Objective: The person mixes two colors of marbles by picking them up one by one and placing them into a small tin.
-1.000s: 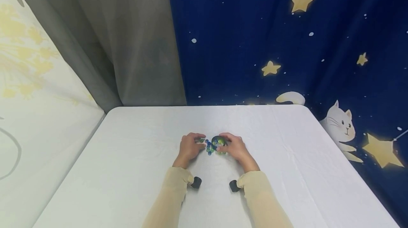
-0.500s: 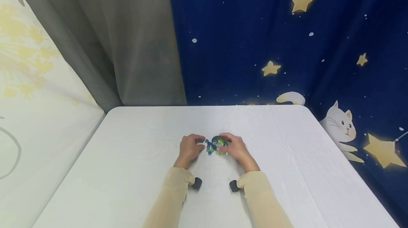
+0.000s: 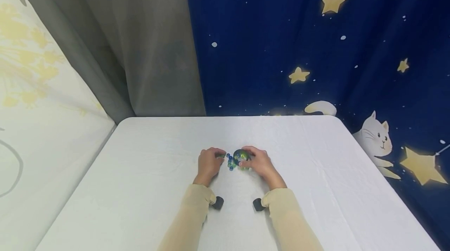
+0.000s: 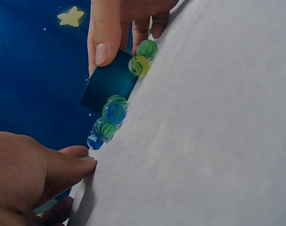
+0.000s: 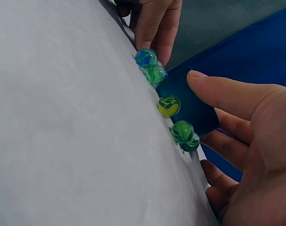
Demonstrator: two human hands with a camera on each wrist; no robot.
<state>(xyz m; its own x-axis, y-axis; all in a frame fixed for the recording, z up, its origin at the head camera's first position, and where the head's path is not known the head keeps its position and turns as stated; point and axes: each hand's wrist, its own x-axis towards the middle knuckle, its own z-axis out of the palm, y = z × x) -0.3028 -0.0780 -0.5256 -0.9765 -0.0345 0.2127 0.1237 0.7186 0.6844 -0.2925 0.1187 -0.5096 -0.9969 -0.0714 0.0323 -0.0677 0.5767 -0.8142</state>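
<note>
"Swirled blue, green and yellow glass marbles (image 4: pixel 114 113): position?"

"On the white table (image 3: pixel 158 192), beside and inside an open-topped dark-teal cylinder (image 5: pixel 197 110)."

"Hands?"

"Left hand (image 3: pixel 208 166) pinches one marble; right hand (image 3: pixel 259 162), curved wide, grips the cylinder. Advisable: steady it, release low."

Curtained tabletop area, type of building indeterminate: a white, round-cornered table (image 3: pixel 147 157) bounded by a plain grey fabric curtain (image 3: pixel 158 48), a navy curtain printed with yellow stars (image 3: pixel 253 48) and a white, yellow-patterned hanging (image 3: pixel 42 134).

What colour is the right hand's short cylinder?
The short cylinder is dark teal, clearest in the left wrist view.
</note>
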